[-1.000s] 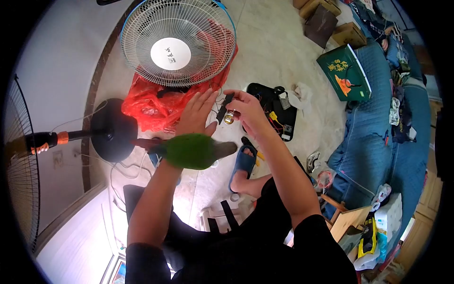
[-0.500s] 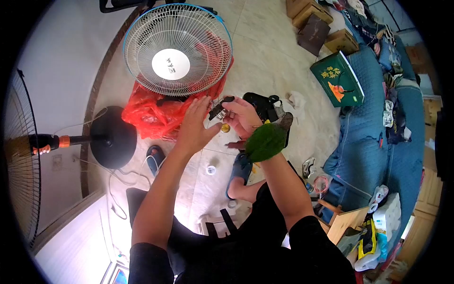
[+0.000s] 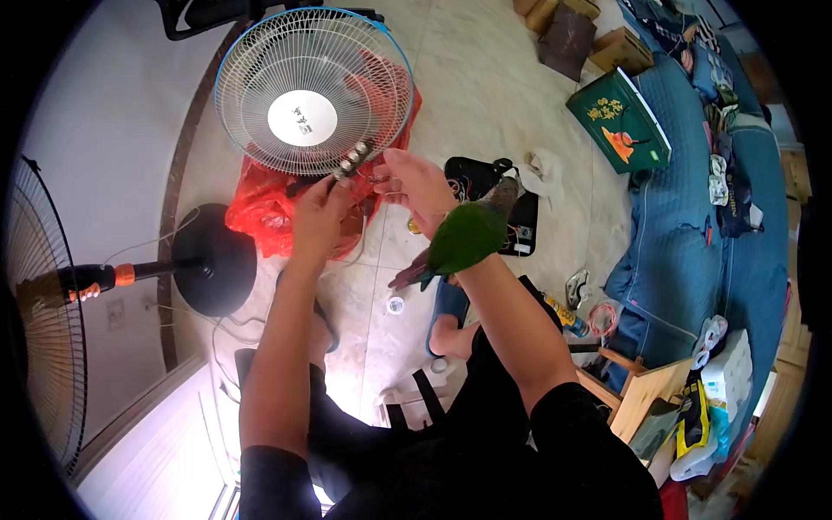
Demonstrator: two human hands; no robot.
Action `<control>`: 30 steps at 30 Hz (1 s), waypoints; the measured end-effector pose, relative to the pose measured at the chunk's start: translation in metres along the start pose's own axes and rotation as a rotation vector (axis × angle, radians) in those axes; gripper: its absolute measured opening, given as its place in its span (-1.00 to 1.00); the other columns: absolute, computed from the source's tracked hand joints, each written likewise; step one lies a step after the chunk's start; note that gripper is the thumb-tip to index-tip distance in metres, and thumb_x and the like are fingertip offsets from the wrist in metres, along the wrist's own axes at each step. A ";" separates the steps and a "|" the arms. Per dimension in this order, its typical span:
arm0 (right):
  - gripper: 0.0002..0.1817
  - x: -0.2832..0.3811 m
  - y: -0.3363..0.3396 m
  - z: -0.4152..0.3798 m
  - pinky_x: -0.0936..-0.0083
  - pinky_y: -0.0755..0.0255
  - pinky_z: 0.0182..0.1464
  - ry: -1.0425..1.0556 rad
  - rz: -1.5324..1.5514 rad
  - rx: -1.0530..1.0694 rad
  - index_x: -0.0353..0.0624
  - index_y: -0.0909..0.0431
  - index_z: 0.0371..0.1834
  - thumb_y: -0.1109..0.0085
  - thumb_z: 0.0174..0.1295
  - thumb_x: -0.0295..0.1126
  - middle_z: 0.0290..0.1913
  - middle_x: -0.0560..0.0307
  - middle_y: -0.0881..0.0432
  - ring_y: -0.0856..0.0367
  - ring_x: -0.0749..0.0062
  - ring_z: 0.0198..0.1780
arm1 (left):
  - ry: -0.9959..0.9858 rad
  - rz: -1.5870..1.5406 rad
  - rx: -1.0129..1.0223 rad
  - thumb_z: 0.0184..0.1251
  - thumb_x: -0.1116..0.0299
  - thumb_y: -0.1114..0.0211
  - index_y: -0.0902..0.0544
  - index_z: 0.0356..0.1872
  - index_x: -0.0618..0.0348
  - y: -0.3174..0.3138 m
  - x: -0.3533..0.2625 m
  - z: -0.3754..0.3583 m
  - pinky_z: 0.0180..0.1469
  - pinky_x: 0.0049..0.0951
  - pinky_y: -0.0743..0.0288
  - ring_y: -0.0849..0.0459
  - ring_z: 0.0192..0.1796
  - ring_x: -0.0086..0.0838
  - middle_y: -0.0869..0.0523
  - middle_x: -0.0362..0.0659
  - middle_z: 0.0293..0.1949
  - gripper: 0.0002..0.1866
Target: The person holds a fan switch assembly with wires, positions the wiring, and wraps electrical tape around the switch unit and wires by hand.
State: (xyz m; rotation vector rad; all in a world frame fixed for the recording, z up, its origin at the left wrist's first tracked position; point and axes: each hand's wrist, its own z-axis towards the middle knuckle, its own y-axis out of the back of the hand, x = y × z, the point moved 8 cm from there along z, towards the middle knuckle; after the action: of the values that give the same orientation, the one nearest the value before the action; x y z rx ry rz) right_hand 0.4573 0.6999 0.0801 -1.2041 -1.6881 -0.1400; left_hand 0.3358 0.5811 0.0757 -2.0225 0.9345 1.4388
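Observation:
In my left hand, closed at the fingertips, is a dark strip with several round silver buttons, held up in front of the fan grille. My right hand is just right of it, fingers bent together around something small that I cannot make out. On my right wrist perches a green parrot with a greyish head and dark reddish tail. Beyond that wrist, a black housing with wires inside lies on the floor, partly hidden by the bird.
Under the grille is a red plastic bag. A standing fan with a round black base is at the left, cables nearby. A small white round item lies on the tiles. At the right are a blue sofa and a green box.
The button strip has gone from my right fingers to my left hand and moved up and left. My hands are farther apart. The parrot has shifted left with my right arm.

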 end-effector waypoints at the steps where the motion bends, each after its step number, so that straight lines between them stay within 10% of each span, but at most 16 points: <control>1: -0.68 -0.001 0.003 0.003 0.56 -0.50 -0.24 0.026 -0.025 -0.029 -0.14 -0.54 0.00 -0.25 0.32 -0.20 -0.25 0.25 -0.65 -0.63 0.55 -0.30 | 0.056 -0.114 0.009 0.47 0.20 -0.20 -0.62 0.05 0.26 0.002 0.006 -0.001 -0.25 -0.64 -0.46 -0.68 -0.22 -0.59 -0.72 -0.22 -0.17 -0.66; 10: -0.66 0.015 -0.017 -0.034 0.56 -0.51 -0.28 0.154 -0.037 -0.110 -0.21 -0.50 0.07 -0.23 0.30 -0.29 -0.22 0.18 -0.65 -0.63 0.51 -0.35 | 0.324 -0.308 0.041 0.46 0.02 -0.17 -0.53 0.15 0.17 0.018 0.035 -0.018 0.13 -0.29 -0.45 -0.62 0.10 -0.38 -0.65 -0.18 0.06 -0.54; 30: -0.64 0.034 0.046 -0.142 0.58 -0.50 -0.25 0.169 -0.282 -0.199 -0.26 -0.48 0.10 -0.21 0.31 -0.33 -0.18 0.17 -0.64 -0.63 0.50 -0.31 | 0.253 -0.493 0.054 0.44 0.07 -0.21 -0.60 0.06 0.06 0.006 0.072 -0.018 -0.16 -0.44 -0.51 -0.65 -0.21 -0.55 -0.70 -0.34 -0.21 -0.65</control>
State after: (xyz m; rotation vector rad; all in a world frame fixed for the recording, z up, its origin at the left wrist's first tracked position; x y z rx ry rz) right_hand 0.5847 0.6611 0.1548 -1.0584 -1.7152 -0.5784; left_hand 0.3572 0.5464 0.0138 -2.2247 0.5021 0.9005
